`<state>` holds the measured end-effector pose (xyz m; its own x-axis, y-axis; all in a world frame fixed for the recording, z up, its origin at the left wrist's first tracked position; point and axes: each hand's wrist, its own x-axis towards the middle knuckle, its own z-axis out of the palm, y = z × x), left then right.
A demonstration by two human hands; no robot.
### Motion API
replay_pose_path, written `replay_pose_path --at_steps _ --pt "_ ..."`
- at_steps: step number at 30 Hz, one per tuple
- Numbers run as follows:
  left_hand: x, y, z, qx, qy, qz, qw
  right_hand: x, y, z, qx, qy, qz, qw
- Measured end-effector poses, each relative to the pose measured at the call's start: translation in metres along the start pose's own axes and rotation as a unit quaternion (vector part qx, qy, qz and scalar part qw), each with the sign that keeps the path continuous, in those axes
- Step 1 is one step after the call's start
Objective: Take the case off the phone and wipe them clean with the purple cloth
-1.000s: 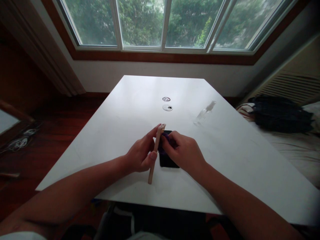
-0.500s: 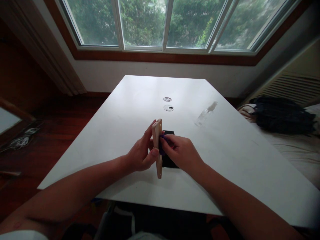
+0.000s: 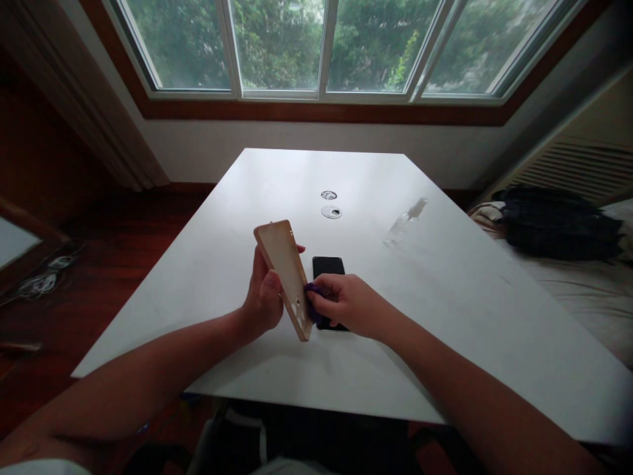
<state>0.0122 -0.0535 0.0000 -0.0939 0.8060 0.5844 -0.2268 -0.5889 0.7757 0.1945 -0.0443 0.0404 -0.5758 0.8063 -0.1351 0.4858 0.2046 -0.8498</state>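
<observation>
The window [image 3: 277, 49] is spreading across the wall ahead, and the white worktop [image 3: 192, 284] is reaching out beneath it. To the right a bed [image 3: 573, 303] is bearing a dark bundle [image 3: 558, 227]. A clear bottle [image 3: 406, 221] is resting toward the worktop's far right.

Nearer the person, the left hand [image 3: 262, 300] is grasping the tan case [image 3: 281, 257], thumb on the near side and fingers behind, its grip closed around the left edge. The case is hanging tilted above the worktop, to the left of the phone [image 3: 327, 265], its cut-outs sitting at the lower end. The phone is lying flat and dark, partly covered by the right hand [image 3: 352, 300]. That grip is pinching a purple cloth [image 3: 315, 313] at the case's lower right edge; from here the two are seeming to touch.

The case is looking light and somewhat springy, probably smooth enough to be slipping if held loosely; its long rims would be the safest hold, away from the thinner cut-outs. The cloth is looking soft and limp, best bunched between fingertips. Smallest of all, two round covers [image 3: 331, 212] are showing beyond the phone.
</observation>
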Motion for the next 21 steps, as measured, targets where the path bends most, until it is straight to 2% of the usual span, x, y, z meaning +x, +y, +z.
replay_pose_path --at_steps 3,5,7,9,11,13,17,21 --pt "0.000 0.000 0.000 -0.007 -0.004 -0.006 1.000 0.000 0.000 -0.002 0.032 -0.001 0.027 0.999" --pt "0.000 -0.001 -0.002 0.005 -0.012 0.002 1.000 0.001 -0.001 -0.004 0.005 0.042 0.015 0.999" --pt "0.001 -0.003 -0.004 0.022 -0.026 0.020 0.999 0.002 -0.001 -0.006 -0.065 0.110 -0.035 0.991" --pt "0.001 -0.004 -0.006 0.023 -0.057 0.034 0.998 0.002 0.000 -0.009 -0.130 0.170 -0.100 0.972" --pt "0.001 -0.005 -0.007 0.006 -0.095 0.039 0.995 0.001 0.002 -0.011 -0.157 0.205 -0.150 0.954" --pt "0.000 -0.006 -0.009 0.003 -0.132 0.038 0.991 0.000 0.004 -0.012 -0.161 0.222 -0.183 0.944" --pt "0.000 -0.008 -0.016 0.076 -0.214 0.040 0.973 -0.003 0.005 -0.017 -0.161 0.254 -0.237 0.924" --pt "0.001 -0.017 -0.021 0.099 -0.276 0.069 0.953 -0.005 0.005 -0.025 -0.183 0.246 -0.285 0.908"
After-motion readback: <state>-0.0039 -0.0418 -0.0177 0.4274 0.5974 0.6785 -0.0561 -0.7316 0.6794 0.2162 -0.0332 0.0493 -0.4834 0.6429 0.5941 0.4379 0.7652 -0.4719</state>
